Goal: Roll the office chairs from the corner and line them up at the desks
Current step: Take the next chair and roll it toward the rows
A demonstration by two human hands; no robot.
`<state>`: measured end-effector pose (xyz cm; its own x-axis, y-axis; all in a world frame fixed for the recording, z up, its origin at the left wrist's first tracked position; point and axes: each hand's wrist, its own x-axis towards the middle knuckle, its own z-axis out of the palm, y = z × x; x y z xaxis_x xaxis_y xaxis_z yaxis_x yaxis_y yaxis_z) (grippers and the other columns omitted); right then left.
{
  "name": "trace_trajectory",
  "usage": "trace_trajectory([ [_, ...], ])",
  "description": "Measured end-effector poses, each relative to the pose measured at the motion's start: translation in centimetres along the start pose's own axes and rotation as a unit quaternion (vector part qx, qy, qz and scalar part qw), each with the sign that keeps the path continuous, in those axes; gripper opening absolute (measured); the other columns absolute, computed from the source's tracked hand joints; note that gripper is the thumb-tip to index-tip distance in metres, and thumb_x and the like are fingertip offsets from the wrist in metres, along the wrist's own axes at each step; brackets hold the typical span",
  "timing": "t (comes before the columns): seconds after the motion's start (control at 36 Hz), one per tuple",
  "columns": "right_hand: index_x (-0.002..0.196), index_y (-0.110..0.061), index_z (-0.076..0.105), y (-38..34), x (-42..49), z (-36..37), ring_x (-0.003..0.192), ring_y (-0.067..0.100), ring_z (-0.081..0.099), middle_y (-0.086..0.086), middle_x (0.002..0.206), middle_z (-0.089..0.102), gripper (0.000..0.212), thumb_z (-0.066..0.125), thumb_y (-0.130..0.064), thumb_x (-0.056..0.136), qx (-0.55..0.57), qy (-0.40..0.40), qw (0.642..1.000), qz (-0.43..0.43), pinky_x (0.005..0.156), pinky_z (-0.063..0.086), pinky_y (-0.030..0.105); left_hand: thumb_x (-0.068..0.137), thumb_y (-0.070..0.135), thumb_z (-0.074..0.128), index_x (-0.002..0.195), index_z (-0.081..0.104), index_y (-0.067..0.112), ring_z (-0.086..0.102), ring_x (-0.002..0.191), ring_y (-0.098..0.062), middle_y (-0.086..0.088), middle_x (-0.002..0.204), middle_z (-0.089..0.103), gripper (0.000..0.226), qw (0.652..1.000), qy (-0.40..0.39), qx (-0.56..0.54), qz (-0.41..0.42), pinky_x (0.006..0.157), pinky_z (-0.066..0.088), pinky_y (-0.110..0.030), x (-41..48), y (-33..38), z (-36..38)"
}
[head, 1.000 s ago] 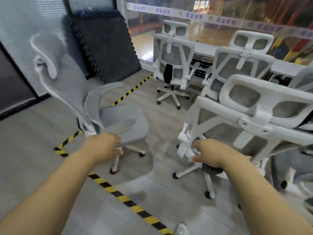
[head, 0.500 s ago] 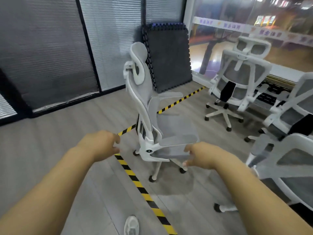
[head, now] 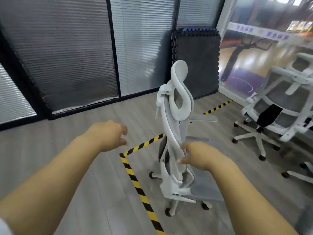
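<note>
Head view, items listed nearest first.

1. Right hand [head: 198,156]: reaches forward to the backrest of the grey office chair [head: 176,133]. Its fingers [head: 185,147] and thumb curl onto the backrest's side edge at about mid-height, clamped on the frame as far as can be told.
2. Left hand [head: 108,134]: in the air just left of the chair, not touching it. Fingers loosely bent, slightly apart, holding nothing.
3. Grey office chair: upright on its castors, seen side-on with the seat pointing right. It stands beside the yellow-and-black floor tape [head: 135,180], near the room corner. No desk in view.
4. Second chair [head: 277,106]: white frame, mesh back, well apart to the right by the glass wall.
5. Foam mats [head: 196,65]: leaning in the corner behind.

Handling note (judgement): put the left hand on the backrest's other edge so both hands push evenly. A one-sided hold will likely swivel the seat rather than roll the base. Steer wide of the second chair's legs.
</note>
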<state>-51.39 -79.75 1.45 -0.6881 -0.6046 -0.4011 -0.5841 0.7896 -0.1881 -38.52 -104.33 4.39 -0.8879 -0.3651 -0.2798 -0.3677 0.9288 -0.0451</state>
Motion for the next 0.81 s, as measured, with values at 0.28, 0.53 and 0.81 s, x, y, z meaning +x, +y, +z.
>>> trace_trajectory([
  [0.28,0.109,-0.015,0.045,-5.5,8.8,-2.7,0.087,0.021,0.048,0.002,0.103,0.048,0.04,0.056,-0.047,0.088,-0.026,0.144,0.989,0.035,0.066,0.042,0.033,0.088,0.054,0.05,0.123,0.049,0.032,0.052,0.108,-0.018,0.005,0.124,0.053,0.041,0.998,-0.012,-0.021,0.063,0.079,0.048,-0.033,12.0,-3.3,-0.5],
  [0.53,0.13,-0.019,0.04,-7.5,15.7,-3.7,0.093,0.03,0.058,0.006,0.117,0.05,0.048,0.057,-0.036,0.089,-0.008,0.161,0.977,0.142,0.072,0.048,0.036,0.09,0.048,0.051,0.129,0.046,0.032,0.053,0.108,-0.02,0.002,0.126,0.054,0.043,0.986,-0.019,-0.012,0.166,0.085,0.05,-0.038,24.6,-5.2,-2.1],
  [0.81,0.134,-0.033,0.037,-7.5,14.6,-3.5,0.099,0.03,0.056,-0.003,0.124,0.046,0.05,0.057,-0.036,0.088,0.052,0.138,0.956,0.254,0.078,0.052,0.04,0.091,0.029,0.055,0.141,0.032,0.025,0.038,0.126,-0.028,-0.004,0.145,0.033,0.055,0.94,0.066,-0.094,0.322,0.093,0.045,-0.048,34.9,-2.8,-3.7],
])
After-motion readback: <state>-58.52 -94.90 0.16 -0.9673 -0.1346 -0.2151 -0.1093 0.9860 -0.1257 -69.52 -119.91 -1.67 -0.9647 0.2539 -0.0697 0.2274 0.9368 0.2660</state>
